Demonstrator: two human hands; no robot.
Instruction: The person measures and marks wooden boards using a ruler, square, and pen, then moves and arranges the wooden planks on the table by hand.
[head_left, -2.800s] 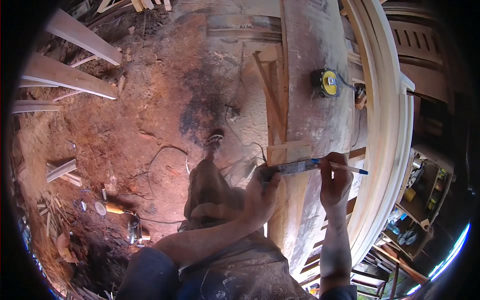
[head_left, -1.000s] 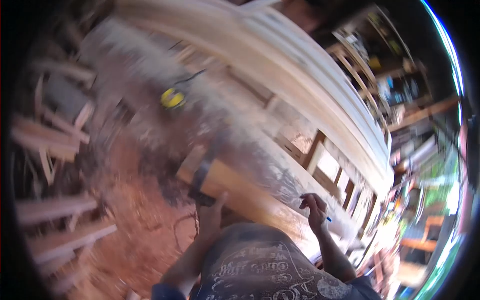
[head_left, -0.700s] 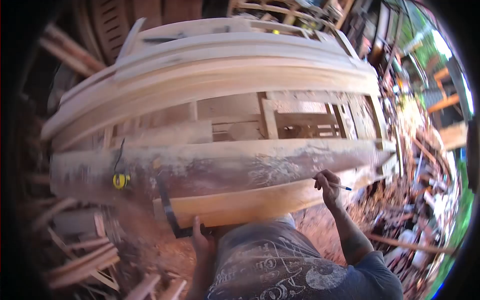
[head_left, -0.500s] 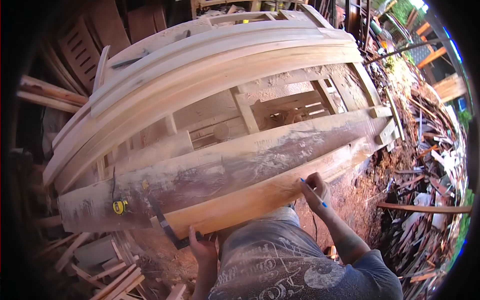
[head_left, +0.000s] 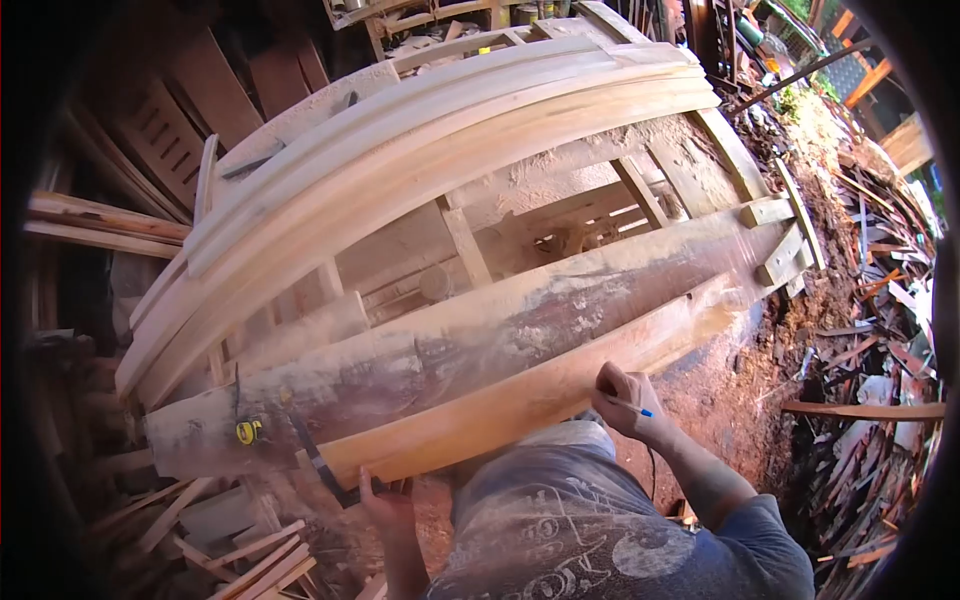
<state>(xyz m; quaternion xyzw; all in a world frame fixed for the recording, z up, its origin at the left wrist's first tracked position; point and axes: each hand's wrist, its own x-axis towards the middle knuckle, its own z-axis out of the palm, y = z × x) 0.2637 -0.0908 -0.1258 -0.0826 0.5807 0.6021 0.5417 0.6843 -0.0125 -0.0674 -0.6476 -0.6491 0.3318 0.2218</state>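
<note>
A long, pale wooden board [head_left: 500, 405] lies along the near side of the bench in front of my body. My left hand [head_left: 390, 510] is closed at the board's left end, gripping a dark L-shaped square [head_left: 322, 462]. The square's long arm crosses the board's end; my thumb rests by the near edge and the other fingers are partly hidden. Over the board's near edge, toward its middle, my right hand [head_left: 622, 398] is closed around a white pen [head_left: 630, 407] with a blue end. Its knuckles are against or just above the wood.
A dusty bench plank [head_left: 400, 365] carries a yellow tape measure [head_left: 248, 432] on its left. Long curved boards [head_left: 430, 150] lie stacked across the frame behind. Offcuts [head_left: 265, 560] litter the floor at lower left, and a scrap heap [head_left: 880, 370] fills the right.
The view has shifted slightly. My right hand has turned the pen flatter, its tip now by the board's near edge. My left hand stays at the square.
</note>
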